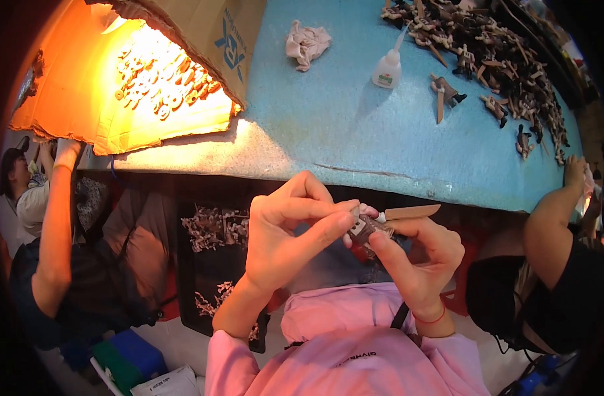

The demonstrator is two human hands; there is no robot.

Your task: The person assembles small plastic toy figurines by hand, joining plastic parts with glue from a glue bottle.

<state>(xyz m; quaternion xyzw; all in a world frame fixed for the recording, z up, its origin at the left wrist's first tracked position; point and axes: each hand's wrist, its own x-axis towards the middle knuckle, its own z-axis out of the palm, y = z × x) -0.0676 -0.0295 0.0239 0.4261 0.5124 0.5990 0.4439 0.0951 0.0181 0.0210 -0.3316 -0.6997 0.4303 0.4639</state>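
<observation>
In front of my chest, just off the table's near edge, my right hand (424,257) grips a small toy figurine (361,230) with a grey-brown body. A brown blade-shaped piece (413,212) sticks out to the right above my right fingers, joined to the figurine by a pale part. My left hand (292,228) is closed in a pinch at the figurine's upper left end. Whatever lies between those left fingertips is too small to make out. My fingers cover much of the figurine.
A torn cardboard box (239,39) under bright light holds many small pale parts (163,76). On the blue tabletop (302,132) are a crumpled cloth (308,44), a white squeeze bottle (387,69) and piled figurines (480,39). Below, a black tray (216,261) holds small parts. Co-workers' arms flank me.
</observation>
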